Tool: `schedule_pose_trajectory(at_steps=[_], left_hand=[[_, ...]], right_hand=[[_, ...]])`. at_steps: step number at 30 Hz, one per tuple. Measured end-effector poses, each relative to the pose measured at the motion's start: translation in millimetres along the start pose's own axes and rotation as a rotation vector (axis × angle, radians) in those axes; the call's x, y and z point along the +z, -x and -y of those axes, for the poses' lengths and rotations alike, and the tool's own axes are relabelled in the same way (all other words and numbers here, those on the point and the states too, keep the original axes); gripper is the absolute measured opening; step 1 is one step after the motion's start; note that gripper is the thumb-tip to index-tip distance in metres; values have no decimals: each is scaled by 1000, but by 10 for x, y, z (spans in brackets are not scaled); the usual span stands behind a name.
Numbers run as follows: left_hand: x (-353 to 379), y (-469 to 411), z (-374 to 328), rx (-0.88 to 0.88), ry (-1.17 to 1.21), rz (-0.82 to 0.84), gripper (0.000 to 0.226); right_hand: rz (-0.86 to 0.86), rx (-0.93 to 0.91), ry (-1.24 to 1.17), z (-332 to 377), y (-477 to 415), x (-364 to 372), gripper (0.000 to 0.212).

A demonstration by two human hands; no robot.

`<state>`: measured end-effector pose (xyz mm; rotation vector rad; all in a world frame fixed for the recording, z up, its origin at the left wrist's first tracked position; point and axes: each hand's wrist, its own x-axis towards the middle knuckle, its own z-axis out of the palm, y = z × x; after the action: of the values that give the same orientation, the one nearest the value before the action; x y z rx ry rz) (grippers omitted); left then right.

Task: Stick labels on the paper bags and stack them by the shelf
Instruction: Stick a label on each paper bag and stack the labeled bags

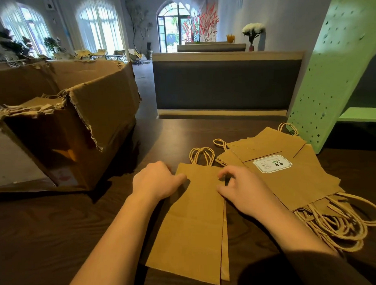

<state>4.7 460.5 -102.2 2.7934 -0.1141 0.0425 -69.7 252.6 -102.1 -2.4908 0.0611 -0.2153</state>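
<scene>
A plain brown paper bag (196, 223) lies flat on the dark table in front of me, its twisted handles pointing away. My left hand (154, 182) grips its upper left edge, thumb on top and fingers curled down beside it. At the bag's upper right edge sits my right hand (246, 189), fingers loosely curved, thumb and fingertips touching the paper. To the right lies a fanned stack of paper bags (295, 181); the top one carries a white label (272, 164). The green perforated shelf (329, 73) stands just behind that stack.
A large torn cardboard box (65, 129) with more bags inside stands on the table at the left. Rope handles (343, 224) of the stack spread toward the near right. A dark bench back (225, 85) runs beyond the table's far edge.
</scene>
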Motion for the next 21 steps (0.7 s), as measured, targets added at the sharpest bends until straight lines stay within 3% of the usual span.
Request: schedule_pose_trajectory(at_steps=[2,5,7,10,17,21], left_hand=[[-26,27,-15,19,-27,-40,37],[5,61,-51,353,63,-30,31],[59,84,-119,545,99,139,52],[197,60,-215,520,-34,327,66],[241,24,-198,439,-48,273,67],[201,58,-237,470,25,190,60]], right_hand=[[-200,-86,-11,11,17,-86,11],[-382,-37,191,-70,-18,-203,16],[-252,156,418,-209,-75,-242,33],[-38,311,481,-351,-121,-253,49],[147,405,449,-357,-230,-407,57],[50,335,501,-353,-207,-459,44]])
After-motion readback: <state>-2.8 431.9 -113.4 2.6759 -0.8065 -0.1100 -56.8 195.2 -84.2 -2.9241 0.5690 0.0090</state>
